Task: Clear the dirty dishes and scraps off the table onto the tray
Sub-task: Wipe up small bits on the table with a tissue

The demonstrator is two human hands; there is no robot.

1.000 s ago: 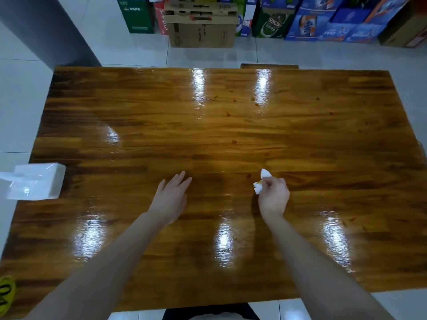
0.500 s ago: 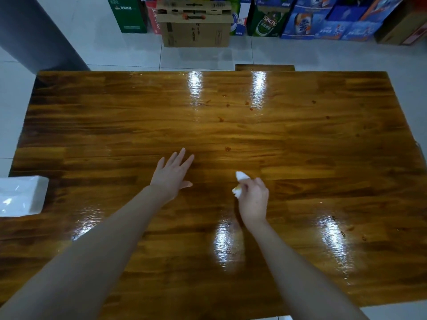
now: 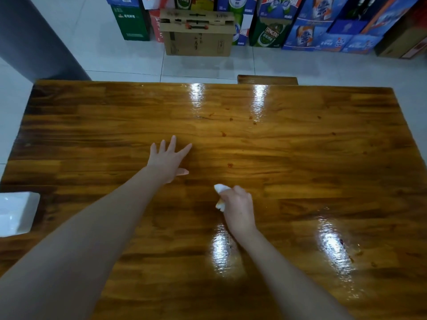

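Wooden table point(image 3: 300, 181) shows no dishes, just little red spots point(image 3: 230, 165) to wipe. Your right hand point(image 3: 238, 209) squeezes a white tissue point(image 3: 219, 189); your left hand point(image 3: 167, 161) lies flat, fingers wide.

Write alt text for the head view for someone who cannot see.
A person's right hand grips a crumpled white tissue against a glossy wooden table, while the left hand rests flat, fingers spread. Small reddish spots dot the wood beyond the hands; a white packet sits at the left edge, and drink cartons stand on the floor behind.
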